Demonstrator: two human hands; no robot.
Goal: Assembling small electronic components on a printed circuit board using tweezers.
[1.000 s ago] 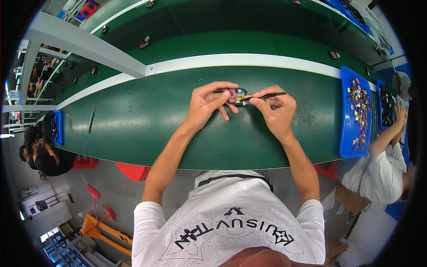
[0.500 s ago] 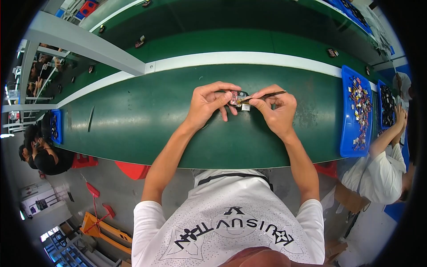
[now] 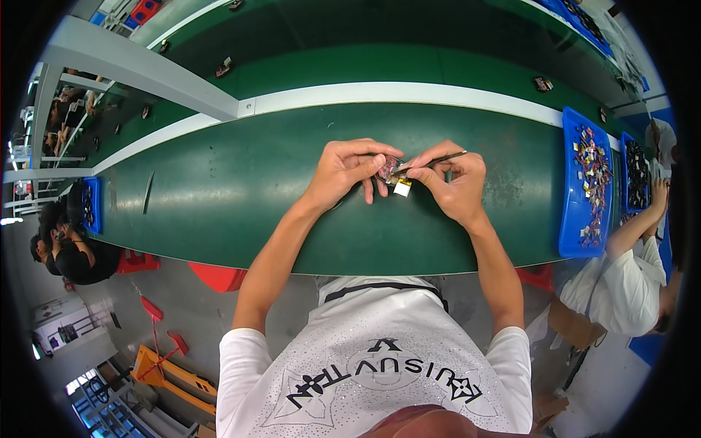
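Note:
My left hand (image 3: 347, 169) is closed around the edge of a small electronic device with a reddish circuit board (image 3: 387, 168), held over the green table. A small white-and-yellow piece (image 3: 401, 188) hangs at the device's near right side. My right hand (image 3: 458, 179) grips slim dark tweezers (image 3: 444, 158) between thumb and fingers. Their tip reaches to the board, where fingers partly cover the contact. Whether the tip pinches anything is too small to tell.
A blue tray (image 3: 572, 219) of small colourful parts stands at the table's right end, with another blue tray (image 3: 634, 175) of black parts beyond. A thin dark strip (image 3: 149, 191) lies on the left. Behind the white rail (image 3: 409, 93), a green belt (image 3: 328, 69) carries several small devices. Co-workers sit at both sides.
The device has tilted in my left hand, and the white-and-yellow piece now sits lower, nearer me. My right hand has barely shifted. Devices on the belt have moved slightly left.

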